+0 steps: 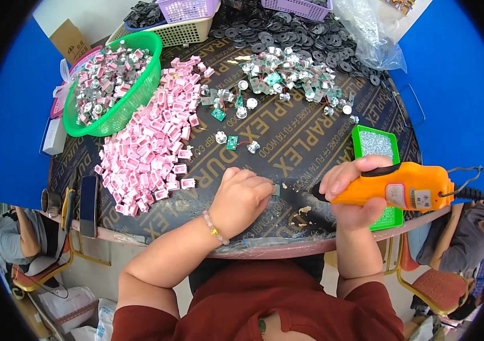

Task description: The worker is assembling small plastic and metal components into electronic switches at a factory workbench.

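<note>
My right hand (356, 190) is wrapped round an orange electric screwdriver (393, 186), held almost level above the table's right side. Its dark tip points left, and a cord leaves its right end. My left hand (242, 200) is closed, with its fingertips down near the table's front edge. A small greyish-green flat piece (276, 190) shows at those fingertips; whatever is inside the fingers is hidden. Ahead of this hand lie a green circuit board (232, 142) with a red wire, a silver-white round part (221, 137) and a silver part (253, 147).
Pink plastic housings (151, 142) are heaped on the left, beside a tilted green basket (151, 74) of assembled parts. Wired boards (293, 74) and black discs (310, 37) pile up behind. A green tray (375, 139) of small metal pieces stands under the screwdriver. A phone (88, 206) lies left.
</note>
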Available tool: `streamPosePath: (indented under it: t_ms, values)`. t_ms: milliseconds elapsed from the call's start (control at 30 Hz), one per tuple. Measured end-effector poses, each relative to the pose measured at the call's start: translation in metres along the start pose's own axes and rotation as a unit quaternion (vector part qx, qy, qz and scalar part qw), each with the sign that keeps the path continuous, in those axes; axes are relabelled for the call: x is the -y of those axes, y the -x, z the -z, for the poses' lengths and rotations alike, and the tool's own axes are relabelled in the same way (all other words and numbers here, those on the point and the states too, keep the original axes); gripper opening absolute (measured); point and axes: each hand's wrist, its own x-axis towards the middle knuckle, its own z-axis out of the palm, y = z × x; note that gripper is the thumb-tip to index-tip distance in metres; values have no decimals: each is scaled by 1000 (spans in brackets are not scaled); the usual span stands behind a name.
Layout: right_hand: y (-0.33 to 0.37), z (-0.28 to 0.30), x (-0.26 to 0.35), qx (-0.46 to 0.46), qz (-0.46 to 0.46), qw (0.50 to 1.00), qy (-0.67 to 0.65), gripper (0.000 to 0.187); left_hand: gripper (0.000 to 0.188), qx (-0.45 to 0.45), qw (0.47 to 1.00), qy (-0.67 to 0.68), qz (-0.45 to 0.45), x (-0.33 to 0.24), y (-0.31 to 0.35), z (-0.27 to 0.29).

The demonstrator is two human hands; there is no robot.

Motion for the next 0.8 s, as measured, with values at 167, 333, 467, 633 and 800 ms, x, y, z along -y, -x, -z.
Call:
streamPosePath:
  t_ms: [167, 333, 467, 633, 800]
  values:
    - [-9, -14, 10, 6, -32, 999, 3, 62, 18, -14, 1000, 18, -6, 1, 0, 0]
    - [-14, -18, -3, 32, -36, 999, -10, 54, 17, -31, 999, 16, -8, 2, -1, -2]
    - [-12, -23, -13, 41, -57, 995, 75, 59, 18, -17, 999, 19, 19, 0, -2, 1]
    - [-5, -16, -25, 54, -42, 995, 76, 58, 21, -13, 998, 31, 52, -2, -3, 1]
    - [-3, -16, -29, 60, -31, 996, 58, 59, 22, -27, 998, 6, 63, -2, -5, 3]
